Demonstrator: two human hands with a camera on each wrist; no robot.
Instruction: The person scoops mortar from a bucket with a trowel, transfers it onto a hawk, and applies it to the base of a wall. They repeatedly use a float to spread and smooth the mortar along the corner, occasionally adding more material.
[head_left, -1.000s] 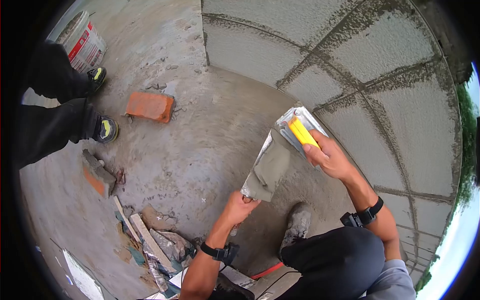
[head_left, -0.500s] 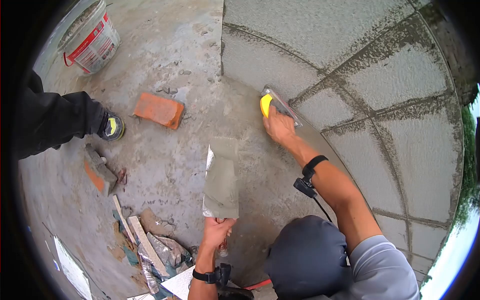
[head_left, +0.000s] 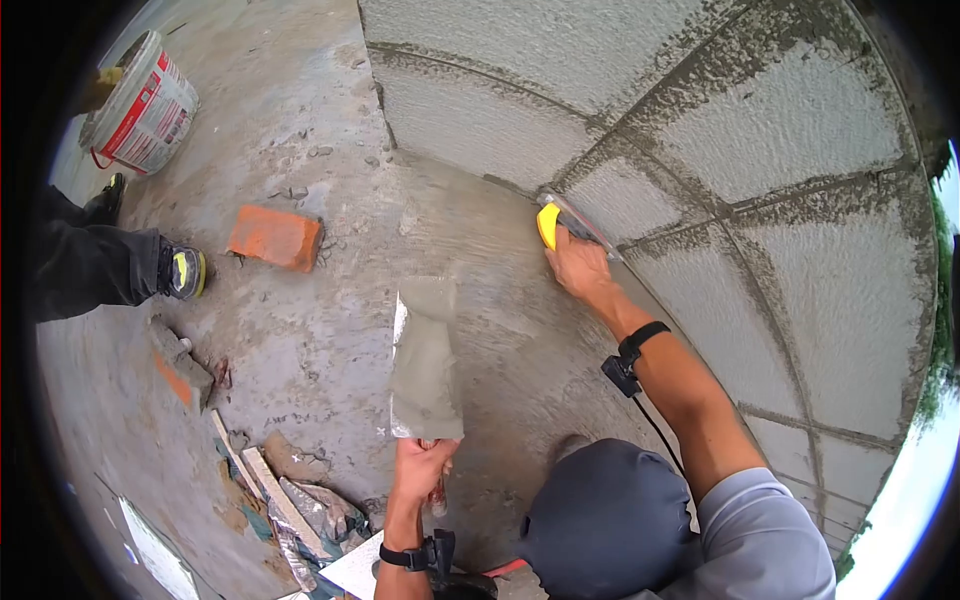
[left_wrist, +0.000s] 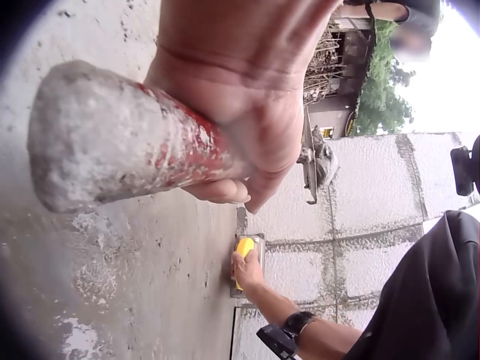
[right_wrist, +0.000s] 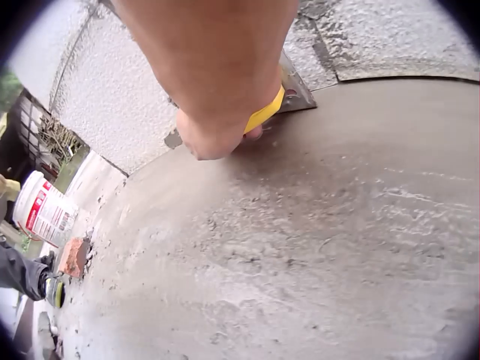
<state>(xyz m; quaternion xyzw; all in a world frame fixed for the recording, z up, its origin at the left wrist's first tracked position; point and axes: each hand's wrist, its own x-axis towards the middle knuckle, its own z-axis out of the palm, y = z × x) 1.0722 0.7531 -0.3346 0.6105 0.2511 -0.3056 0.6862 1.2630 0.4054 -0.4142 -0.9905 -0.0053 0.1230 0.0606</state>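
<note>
My right hand (head_left: 580, 266) grips the yellow handle (head_left: 547, 226) of a metal float, whose blade lies along the foot of the block wall (head_left: 640, 190). The right wrist view shows the blade's corner (right_wrist: 300, 101) against the grey floor surface, the fingers mostly hidden behind the wrist. Lower down, my left hand (head_left: 420, 468) holds a flat rectangular trowel (head_left: 398, 345) loaded with wet grey mortar (head_left: 427, 365). Its worn red handle (left_wrist: 191, 146) passes through the curled left fingers in the left wrist view.
An orange brick (head_left: 275, 238) lies on the floor left of the trowel, with a broken piece (head_left: 182, 365) below it. Wood strips and debris (head_left: 290, 500) lie lower left. Another person's legs (head_left: 110, 270) stand at the left, near a white and red bucket (head_left: 150, 110).
The right hand and float have gone from beside the mortar trowel to the wall's foot. The left hand's trowel has swung from slanted to nearly upright in view and shifted left.
</note>
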